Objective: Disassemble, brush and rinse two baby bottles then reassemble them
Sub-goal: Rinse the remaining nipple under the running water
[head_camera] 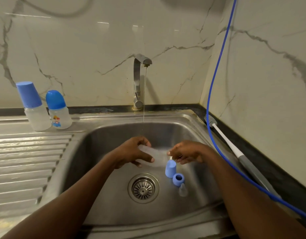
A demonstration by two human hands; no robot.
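**Head view over a steel sink [197, 128].** The left hand [131, 152] holds a clear bottle body [157, 156] on its side above the basin, close to the thin water stream [144, 100] falling from the tap [137, 80]. Its grip is closed round the body's left end, thumb in front and fingers behind. The right hand [188, 152] is at the body's right end with half-curled fingers. Blur hides whether its grip has hold of the body or only touches it.

On the basin floor, right of the drain [143, 188], 3 loose parts lie in a row: a blue cap [170, 169], a blue ring [178, 179] and a clear teat [183, 190]. The cap is nearest the hands and the teat farthest from them.

2 capped bottles [58, 111] stand side by side on the drainboard [28, 161] at rear left. A brush [235, 150] lies on the dark table [269, 173] at right, with a blue hose [216, 83] running alongside it
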